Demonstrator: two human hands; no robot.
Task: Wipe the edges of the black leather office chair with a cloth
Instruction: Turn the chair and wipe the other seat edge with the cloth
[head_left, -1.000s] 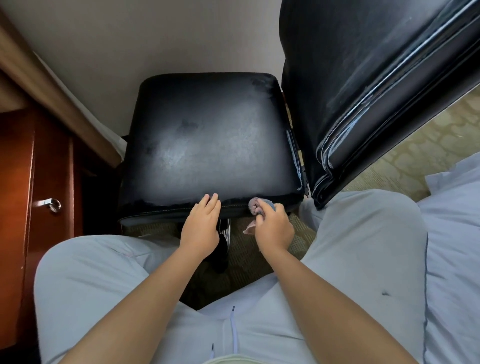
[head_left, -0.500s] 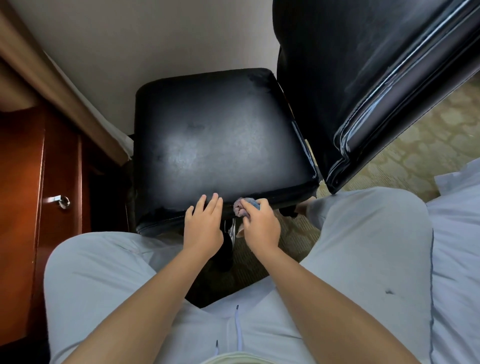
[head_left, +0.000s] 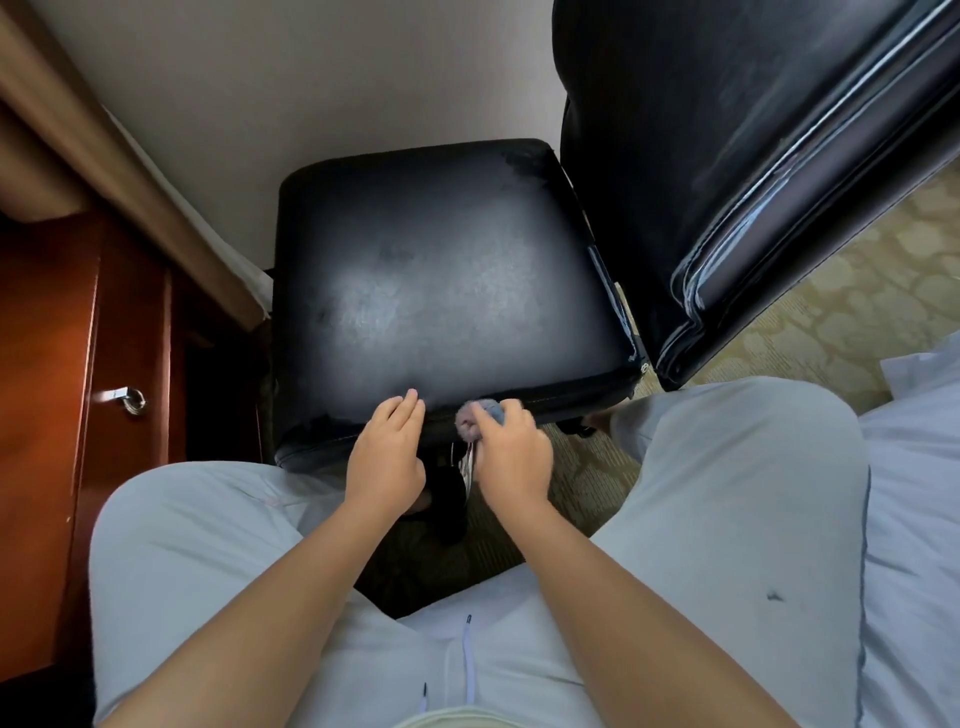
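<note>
While left fingers (head_left: 402, 410) lie flat on the seat edge (head_left: 571, 402), right fingers (head_left: 511, 415) clutch the cloth (head_left: 475, 418).

A red-brown wooden cabinet (head_left: 47, 364) fills the left side, with a small metal handle (head_left: 127, 400) on its door. Above it a lighter wooden desk edge (head_left: 104, 171) runs diagonally toward the middle. A plain beige wall (head_left: 311, 78) spans the top. Patterned tan carpet (head_left: 831, 306) shows at the right and in the gap lower down. White bedding (head_left: 914, 519) lies along the right edge. Light grey trousers (head_left: 727, 493) with a white drawstring (head_left: 467, 660) cover the bottom
</note>
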